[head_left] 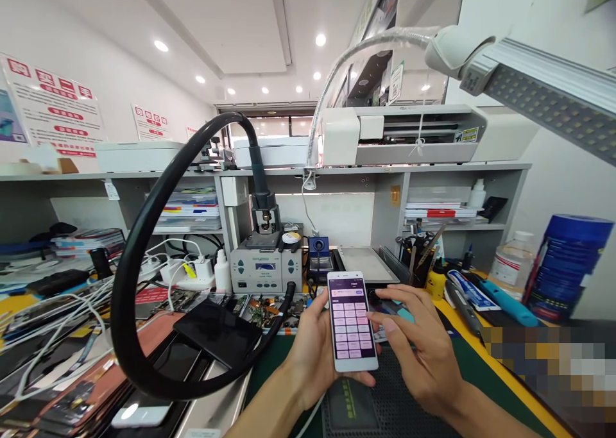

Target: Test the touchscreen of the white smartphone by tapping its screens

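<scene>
A white smartphone (353, 322) is held upright in my left hand (312, 342), whose fingers wrap round its back and edges. The lit screen shows a grid of pale buttons on a dark background. My right hand (418, 342) is at the phone's right side, holding nothing, with its fingers apart. One fingertip is at the right edge of the screen; whether it touches the glass I cannot tell. Beneath both hands lies a dark perforated mat (385, 399) on a green work surface (474, 387).
A thick black hose (126, 258) loops up from a grey hot-air station (266, 271) on the left. Stacked phone parts and white cables (72, 297) crowd that side. On the right are a tool holder (414, 258), a clear bottle (514, 261) and a blue canister (563, 265). A lamp (548, 92) hangs overhead.
</scene>
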Available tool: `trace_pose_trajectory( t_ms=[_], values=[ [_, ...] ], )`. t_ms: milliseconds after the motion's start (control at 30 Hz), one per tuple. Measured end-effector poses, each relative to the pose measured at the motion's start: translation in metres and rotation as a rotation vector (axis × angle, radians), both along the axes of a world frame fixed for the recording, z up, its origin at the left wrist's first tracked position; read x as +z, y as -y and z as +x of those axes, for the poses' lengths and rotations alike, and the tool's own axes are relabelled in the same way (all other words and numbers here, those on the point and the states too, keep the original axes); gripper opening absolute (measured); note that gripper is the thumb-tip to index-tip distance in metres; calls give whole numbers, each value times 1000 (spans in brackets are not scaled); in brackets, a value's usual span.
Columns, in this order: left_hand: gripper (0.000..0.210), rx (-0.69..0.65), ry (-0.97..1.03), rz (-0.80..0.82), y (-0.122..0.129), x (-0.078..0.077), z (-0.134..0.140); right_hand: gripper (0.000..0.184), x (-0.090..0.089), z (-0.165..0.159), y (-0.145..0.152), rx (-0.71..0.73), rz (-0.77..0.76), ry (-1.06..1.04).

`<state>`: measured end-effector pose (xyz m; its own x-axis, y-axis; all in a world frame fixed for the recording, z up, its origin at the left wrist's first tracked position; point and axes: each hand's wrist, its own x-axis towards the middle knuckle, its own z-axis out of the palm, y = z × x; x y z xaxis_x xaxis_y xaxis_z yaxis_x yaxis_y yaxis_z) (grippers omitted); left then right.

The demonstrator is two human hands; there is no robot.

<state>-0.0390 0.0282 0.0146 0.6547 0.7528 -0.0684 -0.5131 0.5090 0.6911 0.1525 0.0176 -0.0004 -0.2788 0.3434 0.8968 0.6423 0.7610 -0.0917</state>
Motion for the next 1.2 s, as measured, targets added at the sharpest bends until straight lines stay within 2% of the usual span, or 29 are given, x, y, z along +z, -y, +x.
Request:
trace_pose_trajectory(
  t_ms=[200, 567, 667, 767, 833, 900, 1000, 1200],
  values=[
    [68, 72, -80, 5, 1, 1, 2, 32, -6, -4, 4, 45, -4, 65],
    [70, 72, -102, -23, 0, -1, 3, 34, -9, -5, 7, 73, -67, 43],
    [71, 67, -86, -26, 1, -1, 3, 44, -9, -7, 7, 67, -229, -74],
    [73, 53, -74, -11, 1, 0, 4, 52, -7, -11, 6, 119, -561, -274],
    [73, 45, -60, 4, 2, 0, 5, 55, -5, -15, 6, 242, -805, -366],
    [74, 41, -63, 6, 2, 0, 6, 55, -4, -20, 6, 388, -971, -408],
    [74, 37, -76, -1, 2, -2, 7, 51, -6, -24, 7, 485, -1035, -453],
    [73, 22, -53, -20, 3, -3, 9, 44, -11, -25, 5, 427, -1006, -472]
  ],
)
